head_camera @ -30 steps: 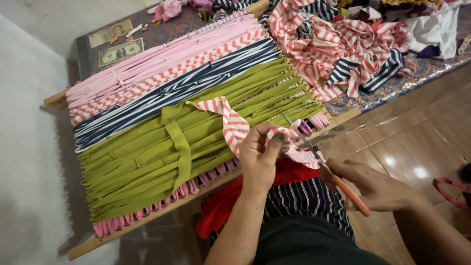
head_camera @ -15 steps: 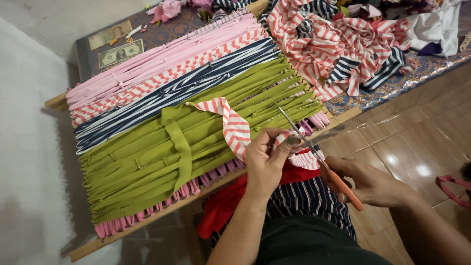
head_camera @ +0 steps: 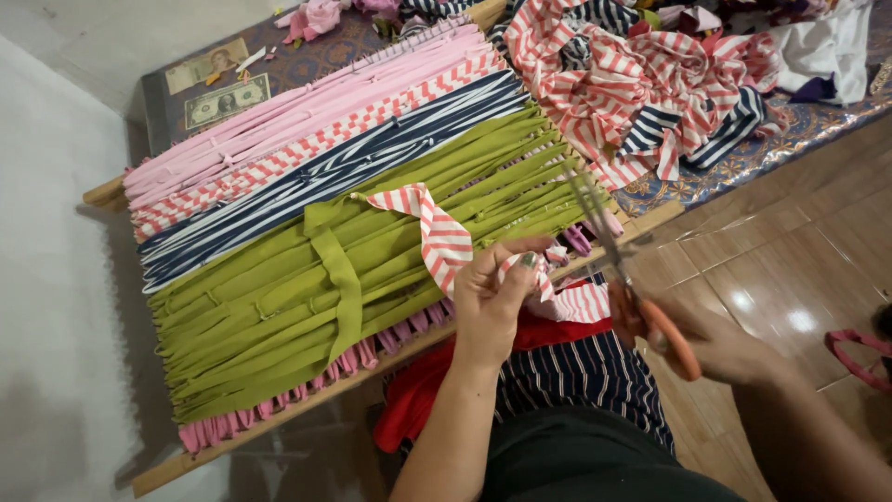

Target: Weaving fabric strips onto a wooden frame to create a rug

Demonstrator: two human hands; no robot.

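Observation:
My left hand [head_camera: 492, 297] pinches a red-and-white striped cloth strip [head_camera: 437, 232] that lies across the green bands of a wooden frame loom [head_camera: 269, 428]. The strip's loose end [head_camera: 576, 302] hangs below my fingers. My right hand [head_camera: 715, 344] grips orange-handled scissors [head_camera: 641, 307], blades raised and blurred just right of the strip. The loom carries stretched bands of pink, red-white, navy-striped and olive green cloth [head_camera: 279, 279].
A heap of red-white and navy striped cloth scraps [head_camera: 641, 84] lies on a patterned mat at the upper right. Two banknotes [head_camera: 218, 88] rest beyond the loom. Red and striped cloth [head_camera: 557, 372] sits on my lap. Brown tiled floor [head_camera: 790, 251] on the right; a pink sandal [head_camera: 859, 353].
The scissors have swung up and to the right, blades now raised beside the strip. My left hand keeps its pinch on the striped strip and has barely moved.

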